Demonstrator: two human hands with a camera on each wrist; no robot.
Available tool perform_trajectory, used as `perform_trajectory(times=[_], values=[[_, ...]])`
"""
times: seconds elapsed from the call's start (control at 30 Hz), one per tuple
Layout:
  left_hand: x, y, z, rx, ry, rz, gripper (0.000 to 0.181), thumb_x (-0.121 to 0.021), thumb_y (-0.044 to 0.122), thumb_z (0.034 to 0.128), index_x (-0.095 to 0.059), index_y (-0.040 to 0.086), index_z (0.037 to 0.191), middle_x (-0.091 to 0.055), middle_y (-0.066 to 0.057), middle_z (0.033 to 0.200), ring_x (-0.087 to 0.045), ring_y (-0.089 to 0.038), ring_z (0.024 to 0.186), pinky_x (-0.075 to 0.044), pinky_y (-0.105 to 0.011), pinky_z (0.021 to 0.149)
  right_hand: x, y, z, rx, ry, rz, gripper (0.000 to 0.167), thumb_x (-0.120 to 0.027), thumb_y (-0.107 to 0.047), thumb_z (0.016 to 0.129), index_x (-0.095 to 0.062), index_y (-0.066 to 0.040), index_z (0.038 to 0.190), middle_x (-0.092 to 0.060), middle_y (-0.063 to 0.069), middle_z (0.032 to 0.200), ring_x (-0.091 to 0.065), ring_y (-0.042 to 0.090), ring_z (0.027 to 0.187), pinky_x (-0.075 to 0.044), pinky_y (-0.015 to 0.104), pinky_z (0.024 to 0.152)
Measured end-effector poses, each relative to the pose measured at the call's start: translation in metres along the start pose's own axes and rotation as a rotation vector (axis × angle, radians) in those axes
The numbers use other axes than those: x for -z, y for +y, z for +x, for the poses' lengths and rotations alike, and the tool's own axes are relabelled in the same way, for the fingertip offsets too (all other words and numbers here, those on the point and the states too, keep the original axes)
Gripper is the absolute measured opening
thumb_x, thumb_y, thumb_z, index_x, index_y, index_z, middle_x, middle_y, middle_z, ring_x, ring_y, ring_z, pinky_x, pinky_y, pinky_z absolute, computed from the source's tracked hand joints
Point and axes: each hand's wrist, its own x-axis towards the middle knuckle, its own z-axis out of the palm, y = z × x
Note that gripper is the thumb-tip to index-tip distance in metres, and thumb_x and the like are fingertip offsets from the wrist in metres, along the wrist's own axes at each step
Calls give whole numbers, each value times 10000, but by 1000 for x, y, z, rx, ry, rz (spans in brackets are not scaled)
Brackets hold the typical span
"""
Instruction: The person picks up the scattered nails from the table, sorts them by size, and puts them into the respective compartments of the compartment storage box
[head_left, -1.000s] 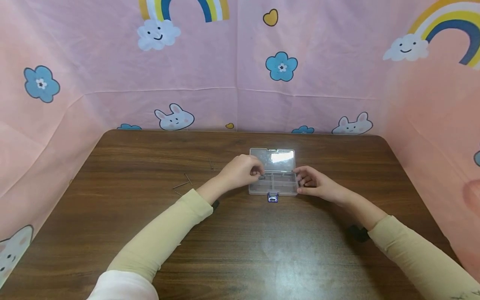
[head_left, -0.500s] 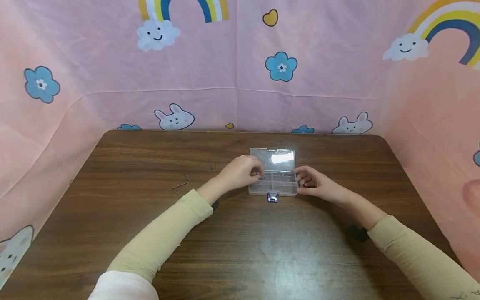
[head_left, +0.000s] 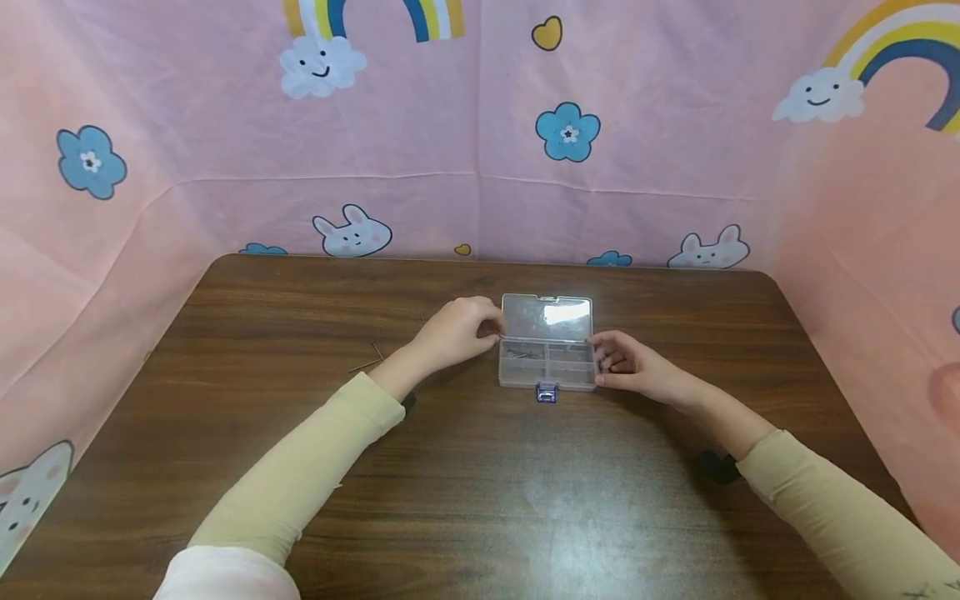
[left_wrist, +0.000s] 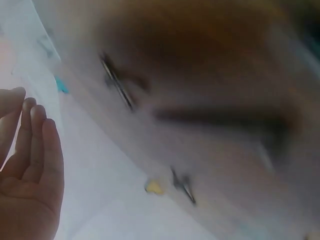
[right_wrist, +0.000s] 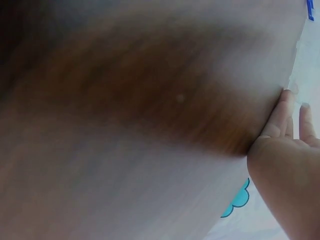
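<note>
A clear plastic compartment box [head_left: 547, 375] stands on the table, its transparent lid [head_left: 546, 318] raised at the back and a blue-purple latch at the front. Thin metal pieces that look like nails [head_left: 519, 354] lie in its back left compartment. My left hand [head_left: 453, 332] hovers just left of the box; in the left wrist view its fingers [left_wrist: 37, 145] are fairly straight, with nothing seen between them. At the box's right end, my right hand [head_left: 637, 367] holds the side, thumb near the front corner and index finger near the hinge.
More loose nails [head_left: 367, 364] lie on the brown wooden table [head_left: 480, 500] left of the box, partly hidden by the left arm. A pink patterned cloth [head_left: 480, 142] hangs behind and at both sides of the table.
My left hand has moved from over the back left compartment to the left, leaving a nail inside and uncovering it. The right hand stays at the box's right end.
</note>
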Motion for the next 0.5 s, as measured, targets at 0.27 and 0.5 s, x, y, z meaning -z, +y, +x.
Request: perform_trajectory(times=[0.27,0.5], values=[[31,-27,-18,44,64,23,101,-732,19,955,-793,58,1025,-768,-67,1032,-709,-226,962,-596,-382,889,1,0,0,-21,2,13,561,-698,-49,1011,-449,-2,1512,-553,201,1287,-556,263,1146,-481,149,987],[50,-51,-42,102,127,20,100,-726,39,959,-793,59,1030,-769,-73,1016,-697,-227,928,-579,-391,858,0,-1,-1,-17,-1,10,553,-694,-43,1014,-449,10,1507,-552,208,1287,-552,279,1151,-491,184,992]])
